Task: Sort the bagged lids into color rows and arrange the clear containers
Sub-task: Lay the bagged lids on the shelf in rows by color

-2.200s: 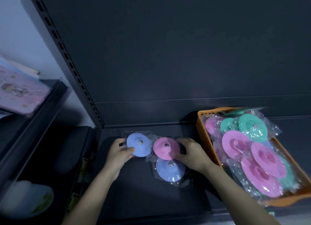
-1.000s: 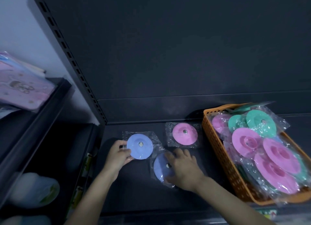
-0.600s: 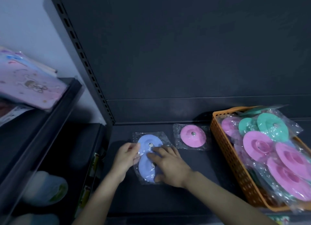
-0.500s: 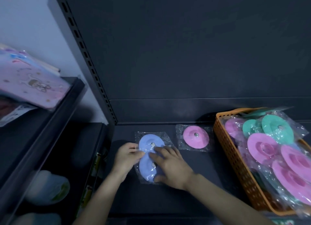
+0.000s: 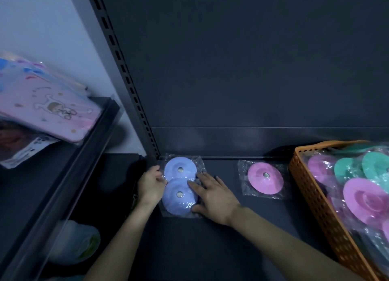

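Shoves the two overlapped blue bagged lids [image 5: 180, 169], between the hands, further away ahead of both wrists than a moment ago. Presses them with flat, straight-fingered right hand [image 5: 214, 194]; seems to pinch their bag edge with left hand [image 5: 151, 186]. Leaves pink lid [image 5: 265, 180] right of right hand; begins the blue row

Moved the pink lid [image 5: 264, 178] off the two blue ones to a spot nearer the orange basket [image 5: 311, 188]. Slid the front blue lid [image 5: 179, 196] left until overlapping the rear blue lid [image 5: 180, 168], then pushed both back into the shelf [image 5: 231, 238] corner by the post [image 5: 134, 104]. Shifted the right hand [image 5: 214, 196] flat onto the front one, the left hand [image 5: 150, 186] to the pair's left edge.
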A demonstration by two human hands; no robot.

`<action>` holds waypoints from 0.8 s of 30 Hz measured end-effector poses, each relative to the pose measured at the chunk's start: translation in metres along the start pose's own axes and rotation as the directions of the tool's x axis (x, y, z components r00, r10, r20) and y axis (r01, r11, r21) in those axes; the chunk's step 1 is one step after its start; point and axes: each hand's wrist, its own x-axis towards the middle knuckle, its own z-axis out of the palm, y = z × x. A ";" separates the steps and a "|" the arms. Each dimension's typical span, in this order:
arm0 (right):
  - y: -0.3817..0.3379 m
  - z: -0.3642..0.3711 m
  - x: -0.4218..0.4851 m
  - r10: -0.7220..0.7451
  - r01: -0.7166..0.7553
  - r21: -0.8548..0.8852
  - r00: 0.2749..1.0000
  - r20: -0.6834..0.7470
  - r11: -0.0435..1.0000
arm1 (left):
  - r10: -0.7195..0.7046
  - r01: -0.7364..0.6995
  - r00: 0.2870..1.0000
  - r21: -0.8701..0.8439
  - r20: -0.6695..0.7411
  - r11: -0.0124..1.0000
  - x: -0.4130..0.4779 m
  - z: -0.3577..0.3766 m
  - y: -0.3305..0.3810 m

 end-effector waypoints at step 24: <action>0.070 -0.114 -0.166 0.371 -0.335 0.160 0.835 -0.408 0.929 | 0.620 -0.691 0.684 0.070 0.383 0.719 -0.098 0.072 0.122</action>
